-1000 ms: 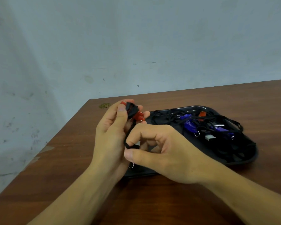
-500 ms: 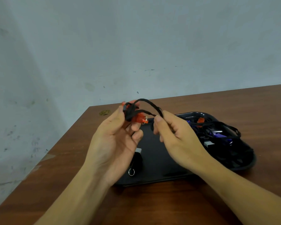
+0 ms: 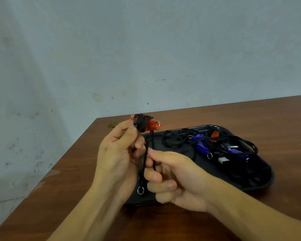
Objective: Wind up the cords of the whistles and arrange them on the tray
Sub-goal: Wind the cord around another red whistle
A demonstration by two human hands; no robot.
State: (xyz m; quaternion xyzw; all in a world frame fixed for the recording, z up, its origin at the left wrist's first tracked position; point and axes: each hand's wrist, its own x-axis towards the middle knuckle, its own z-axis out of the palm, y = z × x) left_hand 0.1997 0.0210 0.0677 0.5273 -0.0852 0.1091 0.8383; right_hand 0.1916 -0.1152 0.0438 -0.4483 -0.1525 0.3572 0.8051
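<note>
Whistle [image 3: 150,125], red, sits in your left hand [image 3: 118,159] above the tray's [image 3: 261,184] near-left corner, cord [image 3: 146,153] partly wound. Your right hand [image 3: 174,180] pinches the hanging cord below it. Keep tension, lay turns side by side, tuck the ring end. Half a second ago your right hand held the loop up beside the whistle; now it's lower.

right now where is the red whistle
In the head view the red whistle is held up in the left hand's grip, left of centre, above the near-left end of the black tray. Its cord hangs down into the right hand.
</note>
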